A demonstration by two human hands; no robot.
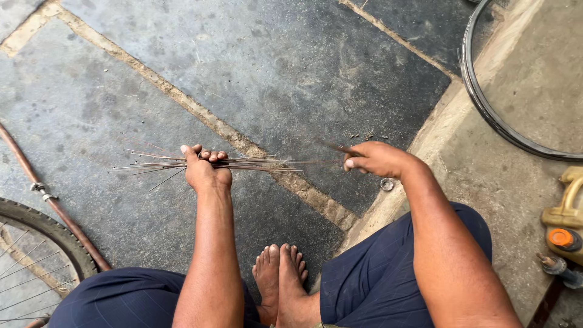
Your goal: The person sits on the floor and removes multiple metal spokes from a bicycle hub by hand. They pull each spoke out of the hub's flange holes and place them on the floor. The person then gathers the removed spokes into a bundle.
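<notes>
My left hand (206, 170) is closed in a fist around a bundle of thin metal spokes (243, 163), held just above the stone floor (273, 67) in front of my knees. My right hand (376, 159) pinches a single spoke (337, 147) between thumb and fingertips, right beside the bundle's near end. I judge I am sorting them, drawing one out at a time; the next move calls for a clean pull along the bundle's length without snagging the others. The bundle lies level, its long axis running from hand to hand, ends fanning out beyond my left fist. A small metal ring (387, 184) lies just under my right wrist.
</notes>
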